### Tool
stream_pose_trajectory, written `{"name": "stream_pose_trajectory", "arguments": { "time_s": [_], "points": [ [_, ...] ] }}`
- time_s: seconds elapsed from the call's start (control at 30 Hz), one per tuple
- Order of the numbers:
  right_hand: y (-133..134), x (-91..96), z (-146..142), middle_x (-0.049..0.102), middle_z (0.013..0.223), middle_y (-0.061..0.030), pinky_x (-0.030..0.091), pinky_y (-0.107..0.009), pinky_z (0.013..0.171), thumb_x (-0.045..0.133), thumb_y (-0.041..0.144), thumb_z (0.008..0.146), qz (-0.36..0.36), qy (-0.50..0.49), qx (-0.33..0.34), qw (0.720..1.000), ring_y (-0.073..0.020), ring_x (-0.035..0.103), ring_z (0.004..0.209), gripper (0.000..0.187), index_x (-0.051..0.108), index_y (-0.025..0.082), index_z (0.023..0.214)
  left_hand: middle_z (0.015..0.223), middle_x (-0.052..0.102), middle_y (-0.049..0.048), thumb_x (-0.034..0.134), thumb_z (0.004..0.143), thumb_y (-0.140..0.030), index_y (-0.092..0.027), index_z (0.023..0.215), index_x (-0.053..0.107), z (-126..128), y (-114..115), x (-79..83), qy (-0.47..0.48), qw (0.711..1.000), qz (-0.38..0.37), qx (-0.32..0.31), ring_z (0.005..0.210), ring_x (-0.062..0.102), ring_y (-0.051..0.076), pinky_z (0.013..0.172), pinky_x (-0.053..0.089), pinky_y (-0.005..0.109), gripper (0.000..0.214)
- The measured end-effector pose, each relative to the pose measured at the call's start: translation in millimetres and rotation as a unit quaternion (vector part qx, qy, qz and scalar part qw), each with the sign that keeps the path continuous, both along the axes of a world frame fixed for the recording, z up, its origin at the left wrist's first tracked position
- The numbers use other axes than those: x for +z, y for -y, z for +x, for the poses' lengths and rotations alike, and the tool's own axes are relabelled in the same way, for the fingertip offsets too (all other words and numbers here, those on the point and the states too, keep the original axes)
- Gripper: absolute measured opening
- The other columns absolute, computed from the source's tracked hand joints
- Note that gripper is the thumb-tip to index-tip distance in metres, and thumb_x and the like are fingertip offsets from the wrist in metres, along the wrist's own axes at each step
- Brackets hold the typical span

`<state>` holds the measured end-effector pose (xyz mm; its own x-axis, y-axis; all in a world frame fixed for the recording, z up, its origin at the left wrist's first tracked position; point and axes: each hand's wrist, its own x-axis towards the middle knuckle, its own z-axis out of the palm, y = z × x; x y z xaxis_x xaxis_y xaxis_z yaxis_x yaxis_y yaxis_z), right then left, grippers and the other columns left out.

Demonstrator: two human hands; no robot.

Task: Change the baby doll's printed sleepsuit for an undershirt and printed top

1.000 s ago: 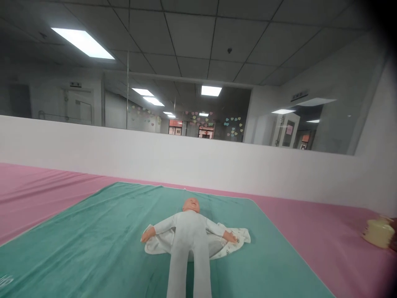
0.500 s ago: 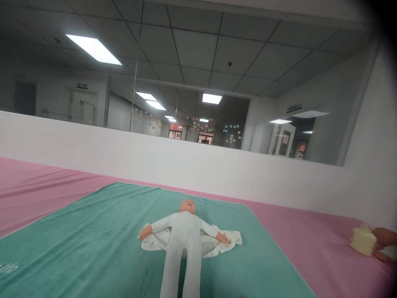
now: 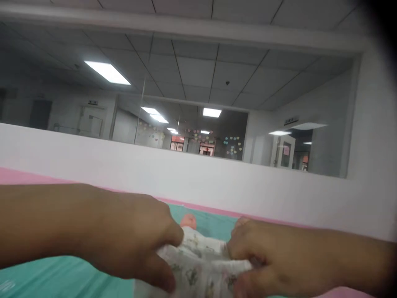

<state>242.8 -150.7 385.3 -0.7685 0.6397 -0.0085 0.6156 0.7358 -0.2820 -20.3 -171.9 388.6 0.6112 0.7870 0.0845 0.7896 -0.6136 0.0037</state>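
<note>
You work under flat, cool light from the fluorescent ceiling panel [image 3: 107, 72], which burns white without spreading much glare. Below that panel, the window glass [image 3: 192, 132] shows faint reflections. Your left hand [image 3: 124, 231] and right hand [image 3: 273, 256] look soft and shadowed at the bottom of the frame. Far right of the panel, the corner darkens to black, and the lines bow slightly.

Nothing legible (wall sign [image 3: 290, 121] too blurred)
</note>
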Motion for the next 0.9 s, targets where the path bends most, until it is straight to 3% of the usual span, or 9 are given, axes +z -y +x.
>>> {"name": "stream_pose_trajectory", "arguments": {
  "time_s": [0.07,0.17,0.23,0.37,0.47,0.57,0.7,0.8,0.9],
  "points": [
    [-6,7.8,1,0.049,0.064,0.0002,0.035,-0.023,0.055,0.045,0.058,0.081,0.046,0.002,-0.001,0.999,-0.0117,0.044,0.060,0.044,0.057,0.017,0.072,0.058,0.057,0.0005,0.059,0.074,-0.045,-0.026,0.070,0.064,6,3,19.4,-0.061,0.998,-0.004,-0.012,0.047,0.047,0.013,0.045,0.029,0.025,0.021],
    [-12,24.0,17,0.053,0.072,-0.0022,0.037,-0.026,0.060,0.044,0.056,0.083,0.144,-0.026,-0.056,0.988,-0.0137,0.047,0.067,0.043,0.057,0.016,0.072,0.065,0.058,0.0032,0.053,0.078,-0.048,-0.021,0.067,0.059,-8,-1,43.2,-0.066,0.994,0.081,0.011,0.051,0.047,0.013,0.048,0.031,0.025,0.030],
    [-12,32.8,27,0.055,0.078,-0.0030,0.038,-0.027,0.062,0.045,0.054,0.083,0.166,-0.024,-0.081,0.983,-0.0147,0.048,0.070,0.040,0.058,0.017,0.074,0.062,0.056,0.0031,0.055,0.077,-0.048,-0.019,0.062,0.055,-22,-6,53.1,-0.040,0.995,0.080,0.042,0.049,0.045,0.012,0.048,0.031,0.025,0.033],
    [-8,43.5,24,0.054,0.074,-0.0006,0.039,-0.026,0.061,0.047,0.051,0.083,0.194,-0.065,-0.108,0.973,-0.0124,0.050,0.067,0.037,0.058,0.018,0.071,0.055,0.049,0.0007,0.073,0.061,-0.040,-0.016,0.052,0.052,-26,-12,61.9,0.138,0.988,0.019,0.058,0.049,0.044,0.011,0.049,0.030,0.023,0.033],
    [-9,51.1,3,0.055,0.077,0.0003,0.042,-0.025,0.062,0.049,0.046,0.083,0.202,-0.127,-0.080,0.968,-0.0109,0.053,0.070,0.033,0.060,0.018,0.069,0.058,0.049,-0.0003,0.071,0.063,-0.031,-0.016,0.056,0.055,-5,-13,70.4,0.350,0.936,-0.014,0.024,0.059,0.054,0.015,0.053,0.035,0.021,0.023],
    [-17,59.4,-23,0.056,0.099,-0.0005,0.046,-0.028,0.076,0.055,0.037,0.080,0.166,-0.220,-0.012,0.961,-0.0142,0.055,0.091,0.022,0.064,0.017,0.075,0.069,0.053,-0.0004,0.059,0.072,-0.022,-0.016,0.066,0.058,26,-14,81.0,0.468,0.882,0.024,-0.050,0.084,0.060,0.022,0.067,0.042,0.025,0.009],
    [-31,70.5,-48,0.059,0.092,-0.0023,0.050,-0.032,0.077,0.058,0.024,0.079,0.004,-0.311,0.052,0.949,-0.0162,0.058,0.090,0.014,0.061,0.012,0.085,0.086,0.054,-0.0005,0.058,0.072,-0.018,-0.013,0.074,0.059,57,-21,94.9,0.324,0.907,0.229,-0.140,0.108,0.050,0.024,0.087,0.038,0.030,0.005],
    [-41,80.0,-57,0.061,0.088,-0.0022,0.052,-0.031,0.075,0.058,0.021,0.080,-0.071,-0.349,0.092,0.930,-0.0153,0.060,0.086,0.015,0.057,0.011,0.092,0.096,0.053,0.0000,0.054,0.076,-0.026,-0.009,0.089,0.058,60,-31,108.6,0.319,0.895,0.292,-0.107,0.115,0.044,0.027,0.093,0.034,0.036,0.022],
    [-53,95.3,-65,0.060,0.091,-0.0032,0.051,-0.031,0.074,0.058,0.023,0.080,-0.048,-0.391,0.084,0.915,-0.0153,0.061,0.084,0.022,0.053,0.009,0.096,0.091,0.057,0.0037,0.063,0.073,-0.034,-0.007,0.095,0.057,47,-44,118.5,0.429,0.874,0.225,-0.033,0.109,0.049,0.033,0.088,0.038,0.044,0.035]
  ]
}}
